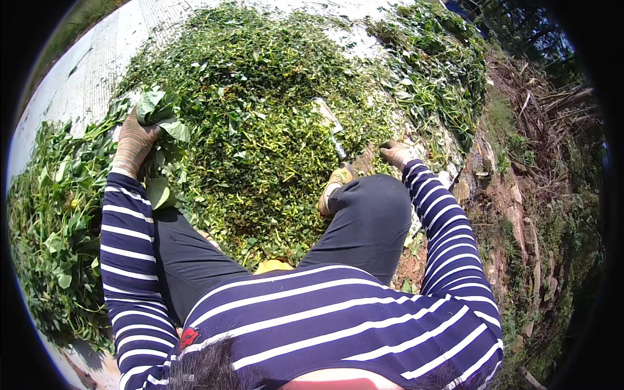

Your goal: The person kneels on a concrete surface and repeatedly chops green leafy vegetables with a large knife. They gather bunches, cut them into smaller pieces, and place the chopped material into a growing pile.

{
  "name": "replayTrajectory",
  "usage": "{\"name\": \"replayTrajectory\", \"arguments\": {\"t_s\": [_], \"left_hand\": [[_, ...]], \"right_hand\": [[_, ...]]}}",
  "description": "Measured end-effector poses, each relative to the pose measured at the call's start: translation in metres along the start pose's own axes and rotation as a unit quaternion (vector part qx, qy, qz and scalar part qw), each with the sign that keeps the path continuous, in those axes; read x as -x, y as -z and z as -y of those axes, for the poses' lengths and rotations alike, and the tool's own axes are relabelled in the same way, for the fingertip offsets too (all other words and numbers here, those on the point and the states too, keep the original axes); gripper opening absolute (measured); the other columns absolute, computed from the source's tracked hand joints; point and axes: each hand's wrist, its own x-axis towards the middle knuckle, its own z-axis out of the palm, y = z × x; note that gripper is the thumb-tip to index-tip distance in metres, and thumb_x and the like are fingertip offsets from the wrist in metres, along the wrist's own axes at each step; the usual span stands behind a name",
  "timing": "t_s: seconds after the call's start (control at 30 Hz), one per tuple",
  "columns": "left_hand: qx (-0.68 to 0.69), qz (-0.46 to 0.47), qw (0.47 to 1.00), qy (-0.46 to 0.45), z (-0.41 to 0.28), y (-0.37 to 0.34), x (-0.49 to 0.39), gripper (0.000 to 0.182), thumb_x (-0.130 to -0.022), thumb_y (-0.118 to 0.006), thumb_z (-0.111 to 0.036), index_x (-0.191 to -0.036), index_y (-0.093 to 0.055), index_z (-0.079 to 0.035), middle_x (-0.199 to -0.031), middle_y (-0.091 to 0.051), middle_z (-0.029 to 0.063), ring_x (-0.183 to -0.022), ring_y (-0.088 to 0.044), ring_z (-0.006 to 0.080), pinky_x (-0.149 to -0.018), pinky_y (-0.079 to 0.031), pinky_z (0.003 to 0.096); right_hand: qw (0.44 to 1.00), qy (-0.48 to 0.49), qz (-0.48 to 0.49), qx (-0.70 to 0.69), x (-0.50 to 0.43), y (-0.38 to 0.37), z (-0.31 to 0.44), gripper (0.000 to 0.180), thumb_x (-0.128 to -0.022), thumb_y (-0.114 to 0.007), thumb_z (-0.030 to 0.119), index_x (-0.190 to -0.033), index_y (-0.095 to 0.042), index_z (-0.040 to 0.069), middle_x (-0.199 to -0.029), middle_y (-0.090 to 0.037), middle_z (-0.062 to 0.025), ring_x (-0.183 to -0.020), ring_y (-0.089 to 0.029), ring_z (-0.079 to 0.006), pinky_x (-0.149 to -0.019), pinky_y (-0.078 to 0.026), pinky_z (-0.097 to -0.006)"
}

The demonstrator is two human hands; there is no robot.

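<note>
My left hand [136,144], in a striped knit glove, grips a bunch of leafy green vines [158,109] at the left. Broad leaves stick out above and below the fist. On the right, my right hand [396,153] is gloved too, with its fingers curled beside a piece of wood [364,160]; whether anything is inside them is hidden. A cleaver-like knife [327,117] lies on a wide heap of chopped green leaves and stems [263,141], apart from both hands. Its lower end points towards my shoe [336,185].
Uncut vines [58,214] are piled at my left, and another vine pile [434,73] lies at the upper right. Pale concrete [97,63] shows at the upper left. Along the right runs a rough earth bank [516,195] with stones, dry stalks and weeds.
</note>
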Motion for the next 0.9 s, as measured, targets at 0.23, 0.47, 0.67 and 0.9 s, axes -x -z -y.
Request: {"name": "replayTrajectory", "arguments": {"t_s": [0.23, 0.47, 0.67, 0.9], "left_hand": [[0.022, 0.018, 1.0, 0.01, 0.001, -0.007, -0.001, 0.061, -0.079, -0.082, -0.019, -0.131, -0.056, -0.001, -0.115, -0.07, 0.0103, -0.101, -0.066, 0.0197, -0.092, -0.052, 0.0333], [0.006, 0.088, 0.994, 0.06, -0.029, -0.041, -0.027, 0.05, -0.081, -0.079, -0.014, -0.125, -0.059, -0.001, -0.111, -0.071, 0.0085, -0.098, -0.068, 0.0176, -0.088, -0.054, 0.033], [0.066, 0.077, 0.995, 0.008, -0.041, -0.039, -0.017, 0.052, -0.082, -0.077, -0.016, -0.128, -0.058, -0.002, -0.112, -0.072, 0.0097, -0.099, -0.068, 0.0213, -0.088, -0.054, 0.0347], [0.101, 0.025, 0.994, -0.033, -0.012, -0.005, -0.004, 0.058, -0.075, -0.083, -0.013, -0.125, -0.058, 0.0, -0.112, -0.071, 0.0138, -0.1, -0.068, 0.0272, -0.09, -0.054, 0.0378]], "right_hand": [[0.986, 0.01, 0.098, 0.135, -0.126, -0.14, 0.002, 0.054, -0.088, -0.058, 0.037, -0.127, -0.056, 0.0, -0.123, -0.063, -0.0266, -0.119, -0.06, -0.037, -0.102, -0.046, -0.0413], [0.965, -0.05, 0.209, 0.151, -0.156, -0.133, 0.041, 0.057, -0.081, -0.064, 0.033, -0.128, -0.057, 0.001, -0.124, -0.066, -0.0196, -0.116, -0.064, -0.0312, -0.099, -0.051, -0.0388], [0.995, -0.09, 0.007, -0.05, -0.084, -0.114, 0.005, 0.048, -0.074, -0.068, 0.029, -0.113, -0.063, 0.002, -0.106, -0.069, -0.0228, -0.099, -0.066, -0.0381, -0.088, -0.051, -0.0439], [0.983, -0.163, -0.081, 0.006, 0.059, -0.107, -0.092, 0.043, -0.078, -0.071, 0.03, -0.115, -0.067, 0.009, -0.099, -0.068, -0.02, -0.095, -0.067, -0.0353, -0.082, -0.053, -0.0429]]}}
